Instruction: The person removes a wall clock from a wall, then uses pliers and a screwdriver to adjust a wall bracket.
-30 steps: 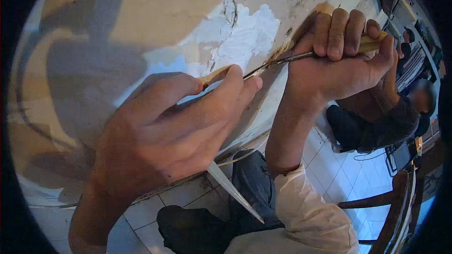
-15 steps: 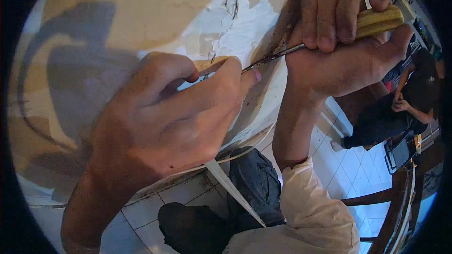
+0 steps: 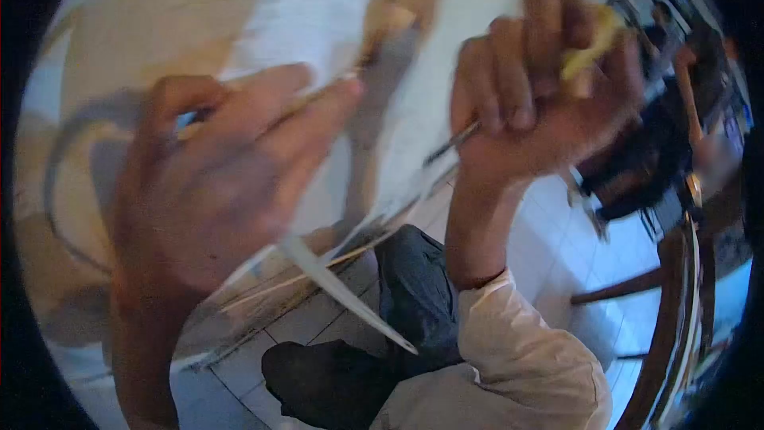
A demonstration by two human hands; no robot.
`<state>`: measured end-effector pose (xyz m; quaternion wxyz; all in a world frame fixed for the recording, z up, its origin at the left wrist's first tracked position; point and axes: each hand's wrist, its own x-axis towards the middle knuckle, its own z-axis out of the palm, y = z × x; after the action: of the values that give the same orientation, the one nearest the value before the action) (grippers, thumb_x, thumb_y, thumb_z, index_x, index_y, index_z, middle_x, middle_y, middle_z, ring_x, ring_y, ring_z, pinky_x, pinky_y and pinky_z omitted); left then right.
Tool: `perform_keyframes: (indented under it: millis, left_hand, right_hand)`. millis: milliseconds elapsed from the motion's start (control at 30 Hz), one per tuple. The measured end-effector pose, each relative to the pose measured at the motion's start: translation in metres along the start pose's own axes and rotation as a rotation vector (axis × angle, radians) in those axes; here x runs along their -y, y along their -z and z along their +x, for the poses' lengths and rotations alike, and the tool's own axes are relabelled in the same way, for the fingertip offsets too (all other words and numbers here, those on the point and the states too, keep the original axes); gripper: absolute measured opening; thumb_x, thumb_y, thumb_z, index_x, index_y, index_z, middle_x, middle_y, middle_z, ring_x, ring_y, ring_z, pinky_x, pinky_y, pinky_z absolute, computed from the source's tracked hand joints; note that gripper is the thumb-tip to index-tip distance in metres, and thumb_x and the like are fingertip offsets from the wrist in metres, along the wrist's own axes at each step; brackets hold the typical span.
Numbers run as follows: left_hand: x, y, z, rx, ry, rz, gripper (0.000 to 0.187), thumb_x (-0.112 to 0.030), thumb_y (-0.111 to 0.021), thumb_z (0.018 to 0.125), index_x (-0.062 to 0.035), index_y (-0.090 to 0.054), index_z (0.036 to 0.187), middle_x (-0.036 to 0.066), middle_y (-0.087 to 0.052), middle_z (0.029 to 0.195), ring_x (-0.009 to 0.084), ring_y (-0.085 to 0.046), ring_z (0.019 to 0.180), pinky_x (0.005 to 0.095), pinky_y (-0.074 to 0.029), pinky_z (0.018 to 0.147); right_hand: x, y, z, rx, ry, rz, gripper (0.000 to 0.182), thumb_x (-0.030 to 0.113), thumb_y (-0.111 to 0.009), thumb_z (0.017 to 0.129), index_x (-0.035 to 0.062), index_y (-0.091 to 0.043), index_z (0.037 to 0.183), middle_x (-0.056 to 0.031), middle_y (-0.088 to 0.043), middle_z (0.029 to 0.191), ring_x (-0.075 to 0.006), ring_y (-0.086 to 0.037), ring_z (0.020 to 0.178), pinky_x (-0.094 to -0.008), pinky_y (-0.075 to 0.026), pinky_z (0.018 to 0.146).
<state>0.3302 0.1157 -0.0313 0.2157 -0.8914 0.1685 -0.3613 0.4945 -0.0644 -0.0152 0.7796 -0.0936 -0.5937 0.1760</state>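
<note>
My right hand (image 3: 533,95) is closed around a yellow-handled tool (image 3: 589,52). Its thin dark metal shaft sticks out below the curled fingers and points toward the left; blur hides the shape of the tip. My left hand (image 3: 223,151) is closed, thumb and fingers pinched together in front of a stained beige surface with a white patch (image 3: 310,16). Below that palm, a white tapered strip (image 3: 342,295) slants down to a pointed end. A gap separates the tool's tip from my left fingers.
The surface's curved lower edge runs above a tiled floor (image 3: 549,247). My dark-clad knee (image 3: 414,287) is below. Dark wooden furniture (image 3: 676,302) stands at the right. Another person in dark clothes (image 3: 645,167) is beyond it.
Both hands have shifted left relative to the view, and the tool's shaft has come away from my left fingers. The white strip has moved left with my left hand. The view is blurrier.
</note>
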Motion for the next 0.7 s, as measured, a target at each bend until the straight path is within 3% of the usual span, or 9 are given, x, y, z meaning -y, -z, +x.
perform_keyframes:
  millis: [67,100,333,433,500,600,700]
  left_hand:
    - [-0.01,0.007,0.008,0.143,0.004,0.204,0.065,-0.013,-0.073,0.061,-0.0148,-0.064,0.125,-0.012,-0.054,0.139,0.0135,-0.049,0.122,0.0329,-0.036,0.096]
    - [-0.013,0.011,0.012,0.13,0.003,0.144,0.066,-0.011,-0.073,0.061,-0.0138,-0.064,0.126,-0.011,-0.054,0.139,0.014,-0.049,0.123,0.0336,-0.036,0.096]
    - [-0.023,0.013,0.012,0.191,-0.02,0.017,0.074,-0.008,-0.078,0.059,-0.0122,-0.058,0.13,-0.003,-0.049,0.144,0.0204,-0.045,0.129,0.0395,-0.036,0.102]
    - [-0.02,0.012,0.012,0.224,-0.029,0.032,0.073,-0.007,-0.079,0.06,-0.0119,-0.058,0.129,-0.003,-0.047,0.146,0.0218,-0.044,0.131,0.04,-0.036,0.103]
    - [-0.025,0.012,0.012,0.194,-0.033,0.075,0.068,-0.006,-0.08,0.059,-0.0109,-0.061,0.124,-0.003,-0.048,0.145,0.0218,-0.045,0.129,0.0387,-0.038,0.099]
    - [-0.021,0.009,0.001,0.244,-0.011,0.067,0.066,-0.006,-0.075,0.065,-0.0121,-0.057,0.128,0.001,-0.043,0.149,0.0253,-0.037,0.138,0.0437,-0.031,0.109]
    - [0.0,-0.013,-0.021,0.159,-0.12,0.061,0.06,-0.006,-0.07,0.07,-0.0106,-0.056,0.129,0.007,-0.041,0.15,0.0303,-0.032,0.141,0.0475,-0.029,0.112]
  right_hand:
    - [0.007,-0.001,-0.035,-0.157,-0.04,0.382,0.03,0.035,-0.044,0.099,0.0089,-0.049,0.087,-0.0007,-0.04,0.06,-0.0103,-0.039,0.039,-0.0248,-0.034,0.034]
    - [0.012,-0.007,-0.054,-0.242,-0.034,0.568,0.031,0.035,-0.042,0.101,0.0108,-0.046,0.082,-0.001,-0.041,0.059,-0.0114,-0.039,0.039,-0.0256,-0.035,0.034]
    - [0.055,-0.052,-0.138,-0.297,0.07,0.457,0.025,0.026,-0.043,0.099,0.0106,-0.041,0.079,-0.0014,-0.041,0.059,-0.0106,-0.043,0.041,-0.027,-0.039,0.034]
    - [0.068,-0.076,-0.151,-0.368,0.097,0.398,0.023,0.022,-0.048,0.098,0.0094,-0.042,0.08,-0.0003,-0.039,0.056,-0.0074,-0.037,0.037,-0.0217,-0.031,0.03]
    - [0.08,-0.084,-0.166,-0.362,0.114,0.384,0.022,0.023,-0.048,0.097,0.0095,-0.043,0.08,-0.0006,-0.039,0.057,-0.0077,-0.037,0.037,-0.0218,-0.031,0.03]
    - [0.103,-0.103,-0.188,-0.368,0.135,0.322,0.027,0.03,-0.047,0.098,0.0096,-0.042,0.081,-0.0003,-0.04,0.058,-0.0082,-0.037,0.038,-0.0233,-0.034,0.032]
    - [0.134,-0.127,-0.205,-0.56,0.052,0.184,0.031,0.037,-0.047,0.097,0.0078,-0.045,0.086,-0.0003,-0.04,0.059,-0.0083,-0.038,0.039,-0.0248,-0.036,0.034]
